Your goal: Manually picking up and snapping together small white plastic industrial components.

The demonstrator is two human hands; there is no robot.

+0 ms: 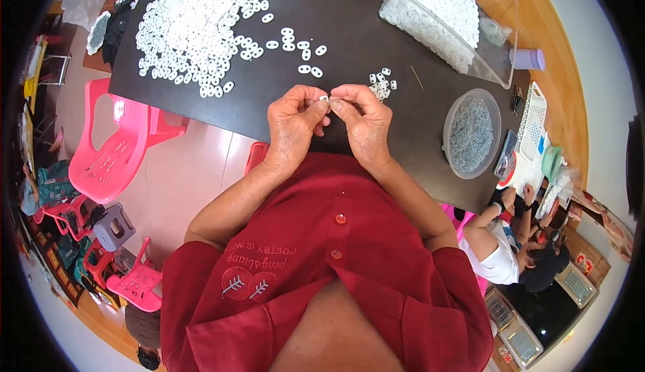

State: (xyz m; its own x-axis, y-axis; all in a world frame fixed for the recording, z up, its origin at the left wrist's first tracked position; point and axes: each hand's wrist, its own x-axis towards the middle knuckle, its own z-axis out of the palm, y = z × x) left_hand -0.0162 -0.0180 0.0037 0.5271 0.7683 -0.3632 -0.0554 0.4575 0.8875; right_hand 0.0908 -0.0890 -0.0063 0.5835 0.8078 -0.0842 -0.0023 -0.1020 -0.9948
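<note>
Above the near edge of the dark table (255, 113), both hands meet fingertip to fingertip. My left hand (292, 120) is closed in a pinch on a small white plastic piece (324, 98). My right hand (366, 122) is also pinched, right beside that piece. What its fingers hold, if anything, is too small and covered to make out. Just beyond the right hand lies a little heap of white pieces (379, 88). Several loose white two-hole oval pieces (306, 55) are scattered past the left hand, near a large pile of the same kind (195, 22).
At right stands a round clear tub (497, 133) of small grey metal parts. A thin brass-coloured stick (417, 77) lies nearby. A clear bin (494, 66) of white pieces and a lilac cup (527, 59) are farther back. Pink chair (111, 163) at left; another person (500, 251) sits at right.
</note>
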